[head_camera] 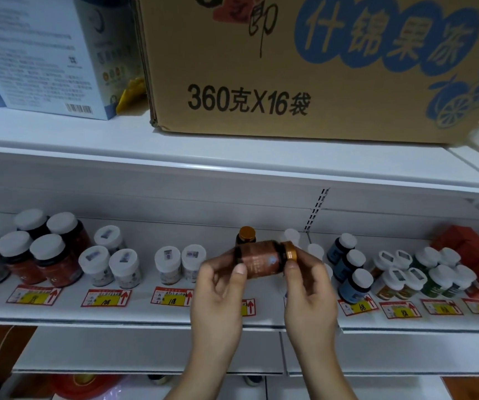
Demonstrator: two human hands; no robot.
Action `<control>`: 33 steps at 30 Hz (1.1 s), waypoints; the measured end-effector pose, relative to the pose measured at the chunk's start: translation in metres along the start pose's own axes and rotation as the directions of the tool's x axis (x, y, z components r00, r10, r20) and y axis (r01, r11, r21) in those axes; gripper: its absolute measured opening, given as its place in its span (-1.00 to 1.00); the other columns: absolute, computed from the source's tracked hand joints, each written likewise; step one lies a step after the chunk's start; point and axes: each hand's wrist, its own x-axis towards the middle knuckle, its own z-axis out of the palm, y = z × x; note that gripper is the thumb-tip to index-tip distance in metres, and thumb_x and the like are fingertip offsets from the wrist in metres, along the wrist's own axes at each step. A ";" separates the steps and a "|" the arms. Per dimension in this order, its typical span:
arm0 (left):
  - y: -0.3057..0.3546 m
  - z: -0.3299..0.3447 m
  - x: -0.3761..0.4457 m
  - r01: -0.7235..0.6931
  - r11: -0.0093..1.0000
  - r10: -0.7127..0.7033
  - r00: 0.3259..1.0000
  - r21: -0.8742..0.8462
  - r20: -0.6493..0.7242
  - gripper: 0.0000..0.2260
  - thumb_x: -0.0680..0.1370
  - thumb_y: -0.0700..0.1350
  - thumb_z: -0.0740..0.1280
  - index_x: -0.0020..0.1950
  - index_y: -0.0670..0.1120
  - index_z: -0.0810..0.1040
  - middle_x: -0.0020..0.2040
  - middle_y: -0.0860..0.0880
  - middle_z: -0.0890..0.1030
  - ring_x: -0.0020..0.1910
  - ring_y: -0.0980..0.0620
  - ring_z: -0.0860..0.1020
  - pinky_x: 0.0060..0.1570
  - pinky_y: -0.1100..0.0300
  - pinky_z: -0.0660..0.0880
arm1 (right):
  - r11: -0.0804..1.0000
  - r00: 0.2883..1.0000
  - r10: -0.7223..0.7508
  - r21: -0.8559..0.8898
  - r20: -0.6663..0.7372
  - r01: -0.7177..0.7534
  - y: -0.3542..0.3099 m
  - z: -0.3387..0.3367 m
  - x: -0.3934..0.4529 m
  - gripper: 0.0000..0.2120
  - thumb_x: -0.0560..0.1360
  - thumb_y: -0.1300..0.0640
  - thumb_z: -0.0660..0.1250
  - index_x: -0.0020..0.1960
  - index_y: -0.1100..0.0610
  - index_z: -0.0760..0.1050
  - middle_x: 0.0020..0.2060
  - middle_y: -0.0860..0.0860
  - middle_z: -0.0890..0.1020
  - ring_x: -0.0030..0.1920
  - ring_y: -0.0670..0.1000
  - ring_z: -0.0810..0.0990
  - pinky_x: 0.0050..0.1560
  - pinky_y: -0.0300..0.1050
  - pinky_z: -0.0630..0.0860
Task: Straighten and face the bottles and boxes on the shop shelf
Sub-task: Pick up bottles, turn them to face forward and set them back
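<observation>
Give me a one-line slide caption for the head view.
Both hands, left and right, hold a brown gold-capped bottle sideways above the white shelf.

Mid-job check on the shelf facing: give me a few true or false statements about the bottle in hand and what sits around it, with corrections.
1. Both hands hold the brown bottle on its side, gold cap pointing right. True: left hand on the body, right hand at the cap end.
2. Another gold-capped bottle stands upright behind it. True.
3. The cardboard carton sits on the same shelf as the bottles. False: it sits on the shelf above.
4. The blue-labelled bottles stand left of the hands. False: they stand to the right.
5. The price tags carry red arrows. True.
</observation>
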 end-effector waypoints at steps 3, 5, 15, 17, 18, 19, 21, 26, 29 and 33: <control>0.004 0.000 -0.001 -0.123 0.991 0.123 0.992 0.043 -0.005 -0.72 0.50 -0.25 0.46 0.13 0.02 0.55 0.04 0.17 0.69 0.05 0.16 0.66 0.06 0.34 0.55 | 0.991 0.991 0.134 0.005 -0.009 -0.133 0.011 -0.001 0.003 -0.80 0.59 0.20 0.33 0.07 -0.09 0.63 -0.05 -0.22 0.70 0.04 -0.19 0.65 0.18 -0.11 0.55; 0.005 -0.002 -0.003 -0.175 0.976 0.177 0.984 0.129 -0.004 -0.65 0.46 -0.20 0.51 0.14 0.12 0.52 0.05 0.23 0.66 0.05 0.17 0.64 0.03 0.35 0.53 | 0.982 0.982 0.188 0.031 0.003 -0.188 0.016 -0.001 0.003 -0.79 0.58 0.20 0.34 0.05 -0.08 0.66 -0.03 -0.15 0.72 0.08 -0.09 0.66 0.26 0.07 0.54; -0.004 -0.018 0.000 -0.260 0.883 0.233 0.966 0.392 0.116 -0.55 0.49 0.00 0.49 0.26 0.35 0.41 0.16 0.28 0.57 0.14 0.23 0.56 0.06 0.39 0.49 | 0.968 0.971 0.238 0.077 0.030 -0.239 0.015 -0.007 0.005 -0.77 0.58 0.24 0.32 0.12 -0.01 0.66 0.01 -0.16 0.71 0.09 -0.11 0.65 0.23 0.05 0.55; -0.008 -0.026 0.006 -0.269 0.857 0.192 0.958 0.439 0.213 -0.51 0.50 -0.02 0.49 0.26 0.41 0.38 0.19 0.26 0.53 0.14 0.26 0.56 0.06 0.42 0.49 | 0.976 0.977 0.209 0.048 0.053 -0.211 0.013 -0.013 0.012 -0.79 0.58 0.24 0.32 0.12 0.02 0.66 -0.01 -0.14 0.72 0.07 -0.08 0.66 0.12 -0.05 0.59; -0.010 -0.030 0.009 -0.274 0.843 0.162 0.950 0.464 0.266 -0.48 0.50 -0.04 0.50 0.26 0.43 0.35 0.19 0.26 0.53 0.14 0.29 0.56 0.07 0.44 0.48 | 0.982 0.980 0.184 0.023 0.076 -0.186 0.011 -0.017 0.016 -0.80 0.58 0.24 0.32 0.11 0.04 0.66 -0.02 -0.12 0.72 0.05 -0.06 0.67 0.05 -0.13 0.61; -0.012 -0.034 0.012 -0.280 0.826 0.131 0.940 0.489 0.316 -0.46 0.50 -0.05 0.50 0.25 0.44 0.33 0.19 0.25 0.52 0.14 0.31 0.55 0.08 0.46 0.47 | 0.989 0.983 0.148 -0.014 0.112 -0.147 0.008 -0.020 0.019 -0.81 0.58 0.23 0.33 0.09 0.03 0.66 -0.04 -0.12 0.72 0.02 -0.05 0.68 -0.02 -0.18 0.62; -0.019 -0.040 0.018 -0.307 0.779 0.092 0.919 0.547 0.384 -0.46 0.50 -0.04 0.50 0.25 0.43 0.31 0.19 0.23 0.51 0.13 0.31 0.54 0.08 0.51 0.42 | 0.993 0.973 0.064 -0.113 0.222 -0.040 0.001 -0.025 0.027 -0.83 0.55 0.22 0.38 0.02 -0.02 0.67 -0.09 -0.15 0.72 -0.05 -0.09 0.69 -0.05 -0.29 0.59; -0.044 -0.044 0.030 -0.386 0.629 0.048 0.886 0.675 0.462 -0.50 0.54 0.02 0.44 0.44 0.15 0.38 0.29 0.13 0.50 0.26 0.16 0.47 0.11 0.56 0.28 | 0.906 0.904 -0.014 -0.378 0.428 0.193 0.000 -0.024 0.042 -0.86 0.47 0.11 0.49 0.02 -0.03 0.69 -0.09 -0.20 0.72 -0.05 -0.22 0.67 0.02 -0.33 0.56; -0.061 -0.048 0.037 -0.378 0.505 0.000 0.899 0.776 0.438 -0.38 0.55 0.08 0.41 0.56 0.02 0.27 0.44 0.04 0.42 0.41 0.04 0.40 0.27 0.35 0.33 | 0.763 0.841 -0.111 -0.497 0.530 0.414 0.023 -0.018 0.048 -0.80 0.46 0.13 0.49 0.07 0.01 0.67 0.00 -0.19 0.68 -0.03 -0.21 0.64 0.05 -0.25 0.58; -0.088 -0.054 0.040 -0.423 0.286 -0.085 0.883 0.860 0.462 -0.44 0.59 0.11 0.32 0.54 -0.02 0.30 0.42 0.01 0.46 0.37 -0.01 0.44 0.28 0.16 0.39 | 0.650 0.796 -0.256 -0.512 0.548 0.561 0.064 -0.011 0.053 -0.78 0.43 0.17 0.50 0.08 0.08 0.67 0.06 -0.08 0.69 0.03 -0.11 0.64 0.06 -0.20 0.58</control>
